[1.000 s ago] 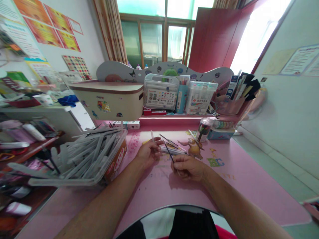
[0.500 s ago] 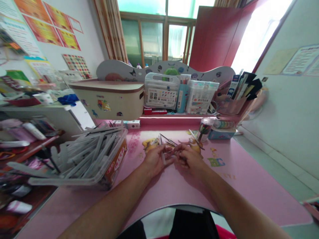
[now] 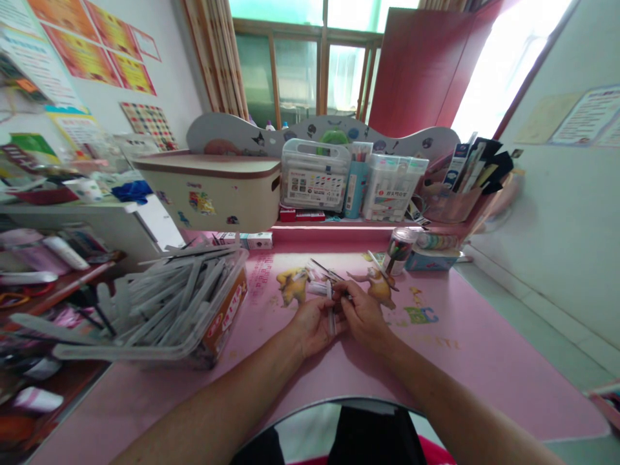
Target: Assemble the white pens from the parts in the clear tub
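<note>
Close together above the pink table [image 3: 271,387] are my two hands. My left hand [image 3: 312,323] is closed around a slim, pale, see-through tube [image 3: 331,318], held nearly upright between thumb and fingers. Beside it, my right hand [image 3: 361,311] has its fingers curled in and pinched near the tube; what they grip, if anything, is hidden. Just beyond the hands lie thin dark-and-light pen-like sticks [image 3: 323,268] and some clear pieces [image 3: 317,288], partly covered by my fingers.
A clear plastic bin [image 3: 121,353] heaped with long translucent strips stands at left. Right of the hands, a jar of small coloured items [image 3: 400,252] stands beside a blue box [image 3: 433,260]. A lidded cream box [image 3: 217,200] and marker cases [image 3: 314,184] fill the shelf behind.
Both hands have come slightly nearer to me and closer together. The pale tube has shifted right and stands more upright. More of the pieces behind the hands now shows.
</note>
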The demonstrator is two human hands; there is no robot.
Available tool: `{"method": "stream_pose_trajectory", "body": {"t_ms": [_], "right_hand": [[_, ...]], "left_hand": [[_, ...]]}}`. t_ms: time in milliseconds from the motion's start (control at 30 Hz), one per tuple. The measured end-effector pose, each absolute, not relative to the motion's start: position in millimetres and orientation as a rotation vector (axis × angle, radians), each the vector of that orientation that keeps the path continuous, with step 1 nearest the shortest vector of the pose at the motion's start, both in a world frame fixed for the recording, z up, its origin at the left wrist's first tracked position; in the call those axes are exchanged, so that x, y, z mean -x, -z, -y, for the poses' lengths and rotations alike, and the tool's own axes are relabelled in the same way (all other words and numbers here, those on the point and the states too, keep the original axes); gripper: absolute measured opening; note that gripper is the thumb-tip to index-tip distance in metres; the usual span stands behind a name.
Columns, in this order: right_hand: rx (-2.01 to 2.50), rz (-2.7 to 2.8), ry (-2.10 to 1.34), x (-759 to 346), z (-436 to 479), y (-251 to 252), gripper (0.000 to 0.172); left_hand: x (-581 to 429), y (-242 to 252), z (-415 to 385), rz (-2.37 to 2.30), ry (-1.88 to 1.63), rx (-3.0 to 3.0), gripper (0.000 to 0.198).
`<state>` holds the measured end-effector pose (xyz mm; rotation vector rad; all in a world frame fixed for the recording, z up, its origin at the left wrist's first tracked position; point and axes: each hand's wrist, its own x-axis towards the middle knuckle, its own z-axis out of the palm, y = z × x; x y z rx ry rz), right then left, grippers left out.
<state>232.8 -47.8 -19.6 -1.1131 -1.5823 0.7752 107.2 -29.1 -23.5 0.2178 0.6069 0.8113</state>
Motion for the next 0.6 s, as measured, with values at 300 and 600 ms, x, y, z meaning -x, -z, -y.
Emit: {"method": "stream_pose_trajectory", "body": {"t_ms": [300, 600], "right_hand": [[1.007, 1.423, -1.022, -237, 43, 27, 0.038], [1.06, 1.283, -0.862, -240, 46, 13, 0.035]], "left_hand": [[-106, 13, 29, -0.625, -0.847, -0.188, 0.024], [-106, 3, 29, -0.751, -0.914, -0.284, 0.015]]}}
